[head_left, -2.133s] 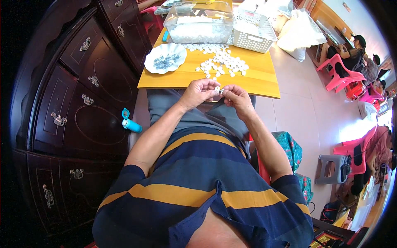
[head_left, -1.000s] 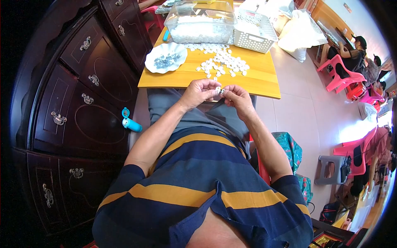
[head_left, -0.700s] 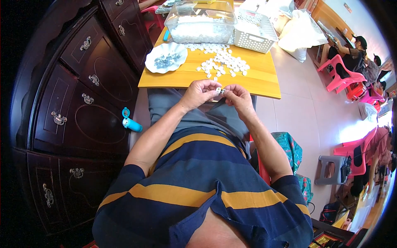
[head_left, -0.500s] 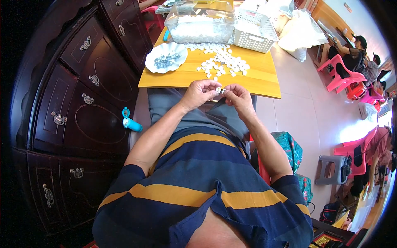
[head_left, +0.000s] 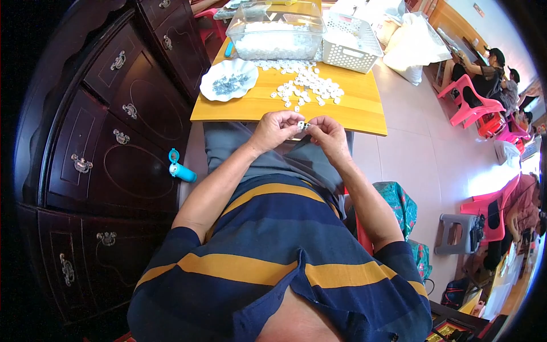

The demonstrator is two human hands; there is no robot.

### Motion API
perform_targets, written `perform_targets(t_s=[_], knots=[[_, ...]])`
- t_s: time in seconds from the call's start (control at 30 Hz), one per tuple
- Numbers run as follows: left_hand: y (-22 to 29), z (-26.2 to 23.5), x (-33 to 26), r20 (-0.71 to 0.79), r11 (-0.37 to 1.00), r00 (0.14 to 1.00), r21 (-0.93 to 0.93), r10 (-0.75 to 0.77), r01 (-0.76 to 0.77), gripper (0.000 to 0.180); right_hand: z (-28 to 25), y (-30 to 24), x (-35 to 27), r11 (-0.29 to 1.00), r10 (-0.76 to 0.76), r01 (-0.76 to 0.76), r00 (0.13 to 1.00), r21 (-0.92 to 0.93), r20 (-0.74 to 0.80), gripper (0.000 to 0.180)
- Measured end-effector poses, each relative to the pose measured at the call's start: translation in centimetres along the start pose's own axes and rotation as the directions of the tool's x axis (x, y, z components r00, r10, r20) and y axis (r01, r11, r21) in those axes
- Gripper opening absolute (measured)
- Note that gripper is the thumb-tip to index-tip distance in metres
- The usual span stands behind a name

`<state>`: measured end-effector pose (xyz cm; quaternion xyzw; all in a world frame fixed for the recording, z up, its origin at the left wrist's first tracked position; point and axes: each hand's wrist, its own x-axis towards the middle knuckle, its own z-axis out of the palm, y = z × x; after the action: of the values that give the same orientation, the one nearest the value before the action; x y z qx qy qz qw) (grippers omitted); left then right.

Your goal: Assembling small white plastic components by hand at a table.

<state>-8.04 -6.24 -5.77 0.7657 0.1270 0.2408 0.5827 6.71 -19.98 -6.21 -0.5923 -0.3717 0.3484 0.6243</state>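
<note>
Nothing has moved: both hands [head_left: 302,130] still pinch small white piece [head_left: 300,124].

Yellow wooden table [head_left: 347,108], loaded with small parts and containers.

A white scalloped dish [head_left: 229,80] holding small grey pieces sits at the left. A loose scatter of small white pieces [head_left: 306,86] lies at centre. At the far edge stand a clear plastic tub [head_left: 277,31] filled with white pieces and, touching it, a white perforated basket [head_left: 348,44].
</note>
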Motion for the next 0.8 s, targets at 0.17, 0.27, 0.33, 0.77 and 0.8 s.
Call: perform_targets(t_s=[0.17,0.27,0.33,0.77,0.8], knots=[[-0.08,-0.25,0.05,0.015,1.0,1.0,-0.024,-0.003,0.004,0.022,-0.14,-0.32,-0.03,0.995,0.06,-0.062,0.998,0.08,0.029,0.006],[0.07,-0.29,0.03,0.028,0.999,1.0,-0.032,-0.01,0.011,0.022,-0.26,-0.25,-0.04,0.99,0.078,-0.083,0.996,0.112,0.05,0.006],[0.26,-0.33,-0.03,0.034,0.999,0.999,-0.034,-0.013,0.014,0.022,-0.27,-0.22,-0.09,0.991,0.074,-0.08,0.996,0.108,0.059,0.006],[-0.1,-0.24,0.07,0.066,0.999,0.998,0.043,0.019,-0.021,0.021,-0.05,-0.38,-0.4,0.987,0.127,-0.135,0.988,0.091,0.088,0.01],[-0.18,-0.29,0.09,0.068,0.997,0.997,0.066,0.027,-0.031,0.021,0.0,-0.45,-0.41,0.984,0.147,-0.155,0.984,0.085,0.1,0.011]])
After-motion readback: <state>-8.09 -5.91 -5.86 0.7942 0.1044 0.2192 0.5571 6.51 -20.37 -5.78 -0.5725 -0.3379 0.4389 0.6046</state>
